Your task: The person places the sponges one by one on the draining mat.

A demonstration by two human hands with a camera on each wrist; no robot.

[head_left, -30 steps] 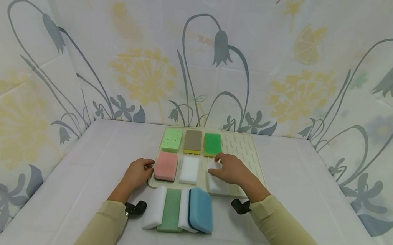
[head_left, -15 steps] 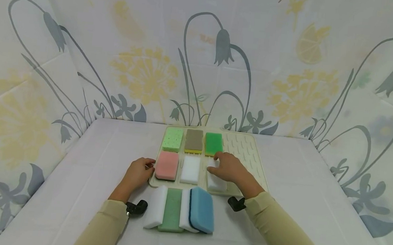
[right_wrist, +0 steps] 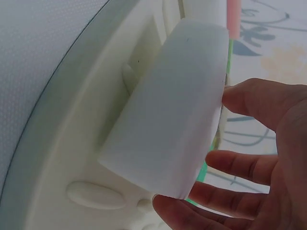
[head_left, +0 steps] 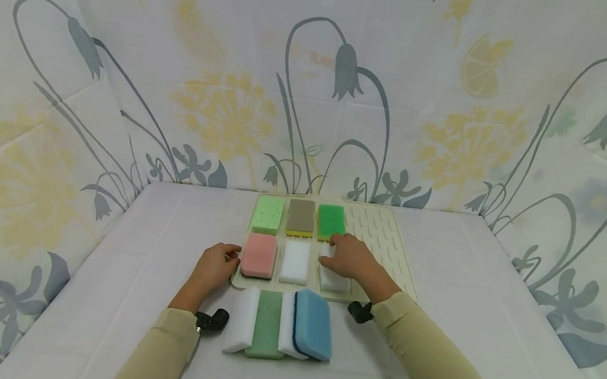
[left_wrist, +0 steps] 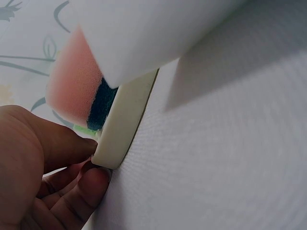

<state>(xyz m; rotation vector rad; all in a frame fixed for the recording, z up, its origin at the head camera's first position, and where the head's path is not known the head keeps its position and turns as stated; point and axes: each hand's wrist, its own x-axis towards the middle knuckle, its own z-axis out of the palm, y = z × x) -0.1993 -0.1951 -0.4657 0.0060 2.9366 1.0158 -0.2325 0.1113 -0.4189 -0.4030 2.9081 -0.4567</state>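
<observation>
A cream, ridged drying mat [head_left: 377,231] lies at the back middle of the table. My left hand [head_left: 215,269] is at its left edge; thumb and fingers pinch the rim [left_wrist: 122,127] beside a pink sponge [head_left: 258,256] with a dark scouring layer. My right hand [head_left: 355,259] holds a white sponge [right_wrist: 172,105] lying flat on the mat's front row, thumb at one side and fingertips at the other. The hand covers part of that sponge in the head view. Between it and the pink one lies another white sponge [head_left: 295,262].
Along the mat's back row lie a speckled light green sponge [head_left: 267,215], a brown one [head_left: 301,216] and a bright green one [head_left: 331,220]. In front of the mat, a white [head_left: 242,320], a green [head_left: 267,324], another white and a blue sponge [head_left: 314,324] lean together.
My right hand has slid the white sponge slightly back, away from the mat's front edge. My left hand has stayed at the mat's left edge.
</observation>
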